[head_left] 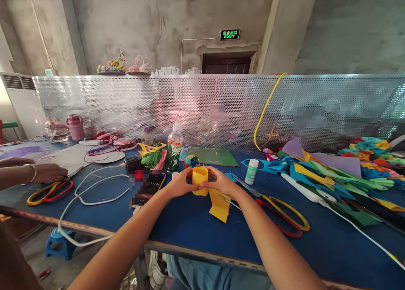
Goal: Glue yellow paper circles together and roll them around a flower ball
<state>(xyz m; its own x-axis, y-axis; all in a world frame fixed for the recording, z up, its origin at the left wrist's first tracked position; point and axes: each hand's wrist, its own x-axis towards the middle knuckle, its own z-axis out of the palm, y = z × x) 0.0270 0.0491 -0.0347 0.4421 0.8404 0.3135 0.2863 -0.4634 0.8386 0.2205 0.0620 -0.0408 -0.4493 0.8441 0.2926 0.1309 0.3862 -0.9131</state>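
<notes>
My left hand (181, 183) and right hand (219, 182) pinch a yellow foam strip (200, 175) rolled into a tube between my fingertips, its loose tail (219, 205) hanging below. Scissors (278, 210) lie just right of my fingers, a phone (148, 188) just left, a water bottle (174, 148) beyond.
</notes>
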